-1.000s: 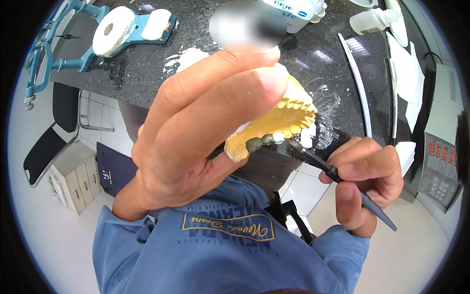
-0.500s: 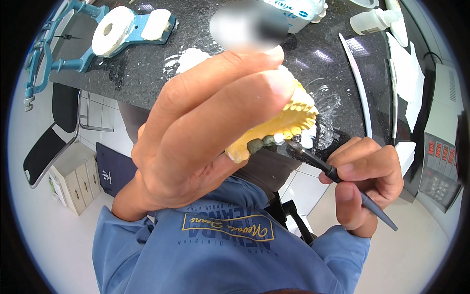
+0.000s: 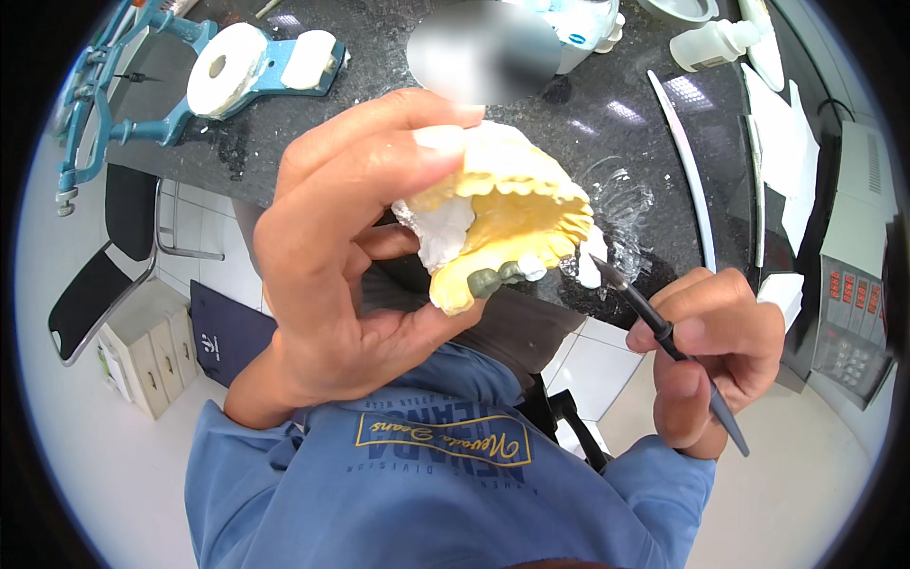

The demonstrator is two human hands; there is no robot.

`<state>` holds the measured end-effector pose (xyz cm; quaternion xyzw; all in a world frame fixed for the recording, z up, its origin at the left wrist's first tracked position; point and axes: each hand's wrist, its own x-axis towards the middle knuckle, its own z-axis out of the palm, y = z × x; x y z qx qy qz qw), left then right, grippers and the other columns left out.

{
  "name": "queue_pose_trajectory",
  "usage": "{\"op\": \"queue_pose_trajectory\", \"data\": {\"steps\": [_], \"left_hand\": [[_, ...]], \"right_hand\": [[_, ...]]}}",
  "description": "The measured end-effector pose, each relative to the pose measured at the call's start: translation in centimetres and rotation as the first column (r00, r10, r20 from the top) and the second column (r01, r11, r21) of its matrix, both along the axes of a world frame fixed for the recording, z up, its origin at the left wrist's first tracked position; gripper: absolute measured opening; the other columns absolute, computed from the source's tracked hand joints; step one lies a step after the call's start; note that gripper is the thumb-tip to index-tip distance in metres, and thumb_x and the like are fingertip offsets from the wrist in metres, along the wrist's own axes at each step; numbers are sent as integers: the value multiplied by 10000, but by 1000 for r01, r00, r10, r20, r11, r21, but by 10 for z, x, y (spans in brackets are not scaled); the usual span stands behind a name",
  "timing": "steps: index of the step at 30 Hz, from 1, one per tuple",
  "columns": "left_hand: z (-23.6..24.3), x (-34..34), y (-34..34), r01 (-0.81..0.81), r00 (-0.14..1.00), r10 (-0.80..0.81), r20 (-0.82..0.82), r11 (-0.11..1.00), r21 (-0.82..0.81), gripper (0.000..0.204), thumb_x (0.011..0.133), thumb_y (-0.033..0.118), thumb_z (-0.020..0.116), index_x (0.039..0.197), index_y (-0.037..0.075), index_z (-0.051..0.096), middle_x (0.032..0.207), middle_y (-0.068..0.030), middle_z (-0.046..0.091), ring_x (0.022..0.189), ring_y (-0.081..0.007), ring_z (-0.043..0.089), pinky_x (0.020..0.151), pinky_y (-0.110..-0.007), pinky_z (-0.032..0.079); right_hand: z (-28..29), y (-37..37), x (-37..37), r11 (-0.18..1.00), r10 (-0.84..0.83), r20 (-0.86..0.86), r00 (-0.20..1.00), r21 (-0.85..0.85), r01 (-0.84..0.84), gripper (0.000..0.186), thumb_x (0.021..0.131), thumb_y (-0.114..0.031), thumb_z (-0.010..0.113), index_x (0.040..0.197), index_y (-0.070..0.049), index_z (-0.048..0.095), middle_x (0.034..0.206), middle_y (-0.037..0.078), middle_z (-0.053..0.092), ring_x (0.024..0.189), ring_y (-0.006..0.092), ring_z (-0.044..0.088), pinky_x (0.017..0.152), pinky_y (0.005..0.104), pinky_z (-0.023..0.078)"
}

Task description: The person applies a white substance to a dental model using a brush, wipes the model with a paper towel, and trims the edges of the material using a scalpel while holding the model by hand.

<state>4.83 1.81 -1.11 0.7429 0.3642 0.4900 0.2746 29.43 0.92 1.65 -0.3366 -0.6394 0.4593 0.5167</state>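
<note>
My left hand (image 3: 351, 237) grips a yellow plaster dental model (image 3: 517, 228) by its back and edge, with the tooth row and arch turned toward me. White plaster shows on the model's left part. On its lower tooth row sit dark grey-green crowns (image 3: 485, 282), with a whitish tooth (image 3: 532, 268) beside them. My right hand (image 3: 716, 341) pinches a dark slim-handled brush (image 3: 649, 308) like a pen. The brush's tip lies close to the model's right edge, over white material (image 3: 590, 261) on the counter; whether it touches anything, I cannot tell.
A blue articulator (image 3: 256, 71) with white plaster mounts stands at the back left of the dark speckled counter (image 3: 607, 142). White bottles (image 3: 706, 45) are at the back. A thin grey tube (image 3: 687, 171) runs along the right, near a device with red displays (image 3: 853, 294).
My left hand has tilted and shifted the dental model leftward, so more of its inner arch and white plaster shows. The brush tip has moved slightly right, off the teeth.
</note>
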Motion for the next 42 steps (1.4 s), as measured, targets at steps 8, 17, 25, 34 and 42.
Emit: {"op": "queue_pose_trajectory", "data": {"steps": [8, 17, 25, 34, 42], "left_hand": [[2, 8, -4, -74, 990, 86, 113, 992, -104, 890, 668, -56, 821, 1370, 50, 285, 1366, -264, 398, 1201, -306, 558, 906, -362, 590], [7, 15, -6, -125, 980, 151, 129, 975, -186, 862, 669, -61, 807, 1367, 24, 307, 1375, -239, 408, 1195, -303, 565, 933, -372, 576], [14, 15, -7, -100, 971, 163, 174, 940, -326, 846, 670, -71, 793, 1365, -17, 315, 1366, -222, 437, 1179, -287, 578, 938, -365, 569], [19, 14, -14, -79, 934, 194, 300, 932, -355, 826, 690, -66, 784, 1369, 15, 322, 1423, -247, 407, 1213, -285, 559, 984, -362, 532], [19, 19, -27, -4, 843, 204, 497, 928, -374, 837, 689, -138, 740, 1370, 14, 279, 1378, -230, 428, 1200, -281, 561, 959, -359, 549]], "right_hand": [[8, 1, 15, 999, -48, 161, 986, 7, 47, 170, 806, -39, 738, 965, -21, 681, 851, 128, 636, 680, 146, 589, 579, 248, 457], [9, 2, 28, 969, -22, 230, 973, -233, 77, 203, 775, 50, 698, 936, 0, 587, 853, 115, 637, 732, 110, 593, 644, 228, 462], [4, 0, 30, 979, -25, 257, 966, -187, 75, 207, 781, 60, 699, 948, 7, 588, 858, 109, 630, 731, 104, 580, 653, 224, 464], [69, 29, 69, 915, -357, 343, 869, 314, 252, 176, 891, -78, 676, 1040, 16, 674, 917, 107, 611, 728, 121, 580, 604, 222, 477], [78, 40, 58, 943, -22, 810, 586, -178, 283, 367, 810, -4, 714, 1152, -8, 581, 751, 13, 569, 636, 63, 528, 594, 215, 446]]}}
